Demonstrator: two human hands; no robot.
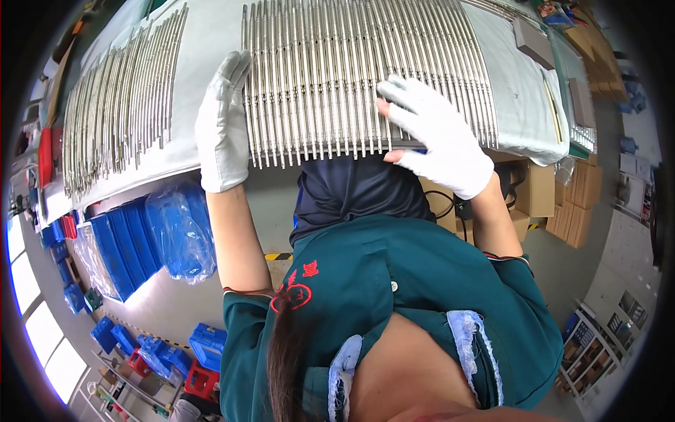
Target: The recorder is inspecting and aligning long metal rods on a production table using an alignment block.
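A person in a green work jacket leans over a desk (211, 42) covered with a pale grey cloth, seen from above through a fisheye lens that bends the edges. Both hands wear white gloves. In front of the person lies a wide row of thin metal rods (351, 70), laid side by side, their near ends reaching just past the front edge of the desk. The left hand (223, 123) lies flat against the left side of this row, fingers (235, 67) straight and held together, pressing on the outermost rods rather than gripping anything. The right hand (436, 133) rests on top of the rods toward the right of the row, fingers (401, 91) spread apart and pointing left, with the thumb at the near rod ends; it holds nothing closed in its grip. A second, looser batch of rods (119, 105) lies well apart on the left of the desk, fanned slightly. Two small grey blocks (534, 42) sit at the far right of the cloth. Below the desk on the left stand blue bins (116, 246) and a clear plastic bag with blue contents (179, 228); more blue and red crates (190, 359) lie on the floor. Cardboard boxes (573, 197) are stacked to the right.
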